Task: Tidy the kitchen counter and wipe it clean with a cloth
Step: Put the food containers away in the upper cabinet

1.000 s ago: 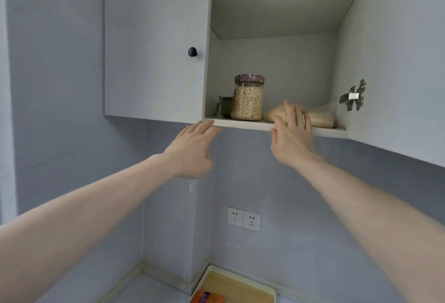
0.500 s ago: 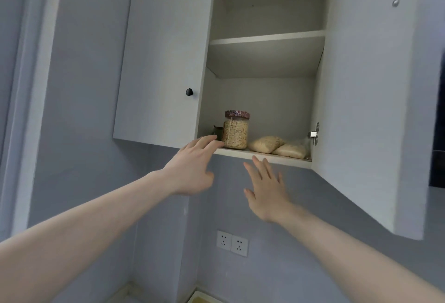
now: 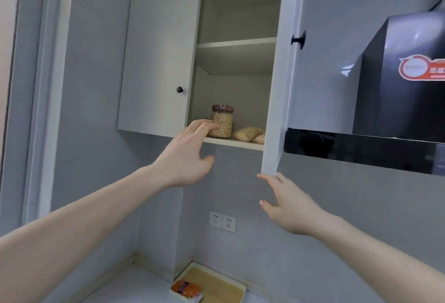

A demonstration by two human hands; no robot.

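A white wall cabinet stands with its right door [image 3: 279, 81] swung almost edge-on to me. On its bottom shelf [image 3: 231, 142] stand a glass jar of grains [image 3: 222, 122] with a dark lid and two pale bags [image 3: 248, 133]. My left hand [image 3: 186, 155] is raised in front of the shelf edge, fingers spread and holding nothing. My right hand [image 3: 286, 202] is open just under the door's lower corner, fingertips at its bottom edge. The grey counter [image 3: 134, 286] shows at the bottom.
The left cabinet door [image 3: 156, 61] is closed, with a black knob. A black range hood [image 3: 385, 100] hangs at the right. Two wall sockets [image 3: 222, 221] sit below the cabinet. A shallow tray [image 3: 216, 283] on the counter holds an orange packet [image 3: 185, 289].
My right hand left the bags on the shelf and dropped to the right door's lower edge. The door has swung partway in. The view has pulled back and turned right.
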